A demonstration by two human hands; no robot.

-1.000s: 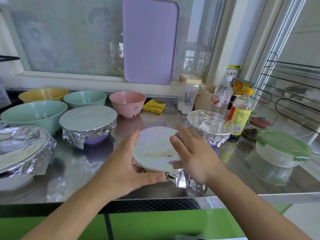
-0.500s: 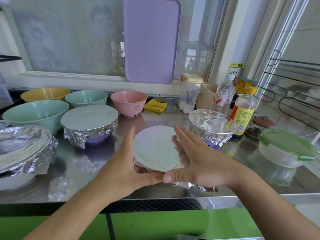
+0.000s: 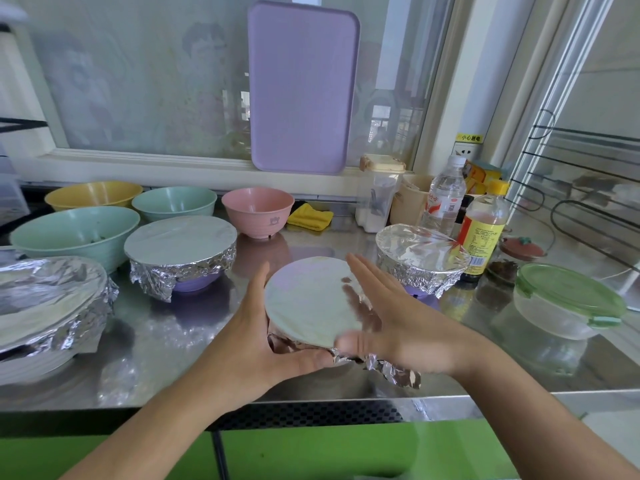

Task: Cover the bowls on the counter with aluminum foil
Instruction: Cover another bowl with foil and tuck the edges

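The bowls stand on a steel surface (image 3: 194,344) under a window. A purple tray (image 3: 303,84) leans upright against the glass. At the far left sits the largest foil-covered bowl (image 3: 45,299), its foil crumpled around the rim. Behind it are a big green bowl (image 3: 74,233), a yellow bowl (image 3: 93,194) and a smaller green bowl (image 3: 175,202), all uncovered. A purple bowl with flat foil (image 3: 180,242) stands in front of the smaller green one. A clear container with a green lid (image 3: 568,299) stands at the right. Another foil-covered bowl (image 3: 420,259) stands right of centre, just beside a bottle with a yellow cap (image 3: 485,230) and a water bottle (image 3: 445,199). An uncovered pink bowl (image 3: 258,209) is near the back, with a yellow cloth (image 3: 311,216) beside it.

Near the front edge, in the middle, is the bowl under the hands (image 3: 311,299), its top covered with smooth foil and crumpled foil hanging out at its right front side. The left hand (image 3: 263,341) cups its left side, fingers straight along the rim and thumb under the front edge; this grip is open. The right hand (image 3: 391,320) lies with straight fingers against the right rim, also open, slightly blurred.
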